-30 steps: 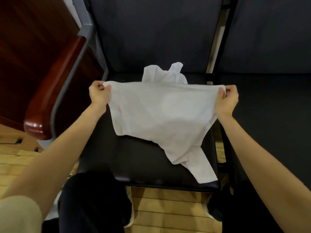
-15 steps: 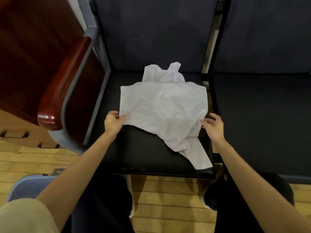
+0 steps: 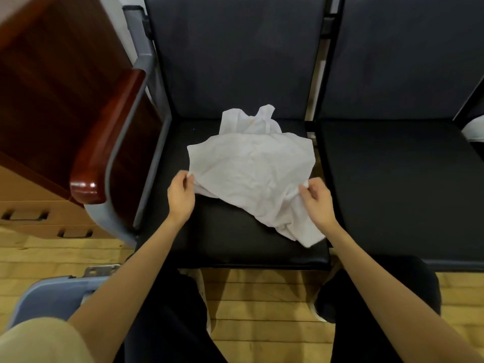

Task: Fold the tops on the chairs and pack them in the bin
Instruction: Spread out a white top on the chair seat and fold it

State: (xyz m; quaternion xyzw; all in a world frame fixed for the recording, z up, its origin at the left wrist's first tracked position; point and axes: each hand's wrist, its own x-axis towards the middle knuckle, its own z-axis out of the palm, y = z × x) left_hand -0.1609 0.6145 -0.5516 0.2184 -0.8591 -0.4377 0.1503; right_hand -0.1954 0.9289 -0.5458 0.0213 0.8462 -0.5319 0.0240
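I see a white top [image 3: 251, 166] lying crumpled on the black seat [image 3: 225, 239] of the middle chair, roughly at the centre of my view. Its straps bunch up at 12 o'clock against the backrest [image 3: 235, 56], and a loose tail of cloth trails toward 5 o'clock, ending near the seat's front edge.

My left hand [image 3: 180, 197] is at the top's 8 o'clock edge, fingers curled, pinching the hem between thumb and fingertips. My right hand [image 3: 318, 200] is at the top's 4 o'clock side, thumb and fingers closed on a fold of the fabric there. Both hands sit low, just above the seat, with the cloth slack between them.

A second seat [image 3: 392, 184] stands at 3 o'clock, touching the first along a narrow gap. At its far right edge a bit of white cloth [image 3: 475, 132] shows; I cannot tell what it is. A wooden armrest [image 3: 104, 142] rises at 10 o'clock. At 7 o'clock, beside my left arm, is the corner of a pale blue bin [image 3: 49, 297] on the plank floor [image 3: 262, 297]. My dark trouser knees [image 3: 170, 323] fill the bottom of the view.
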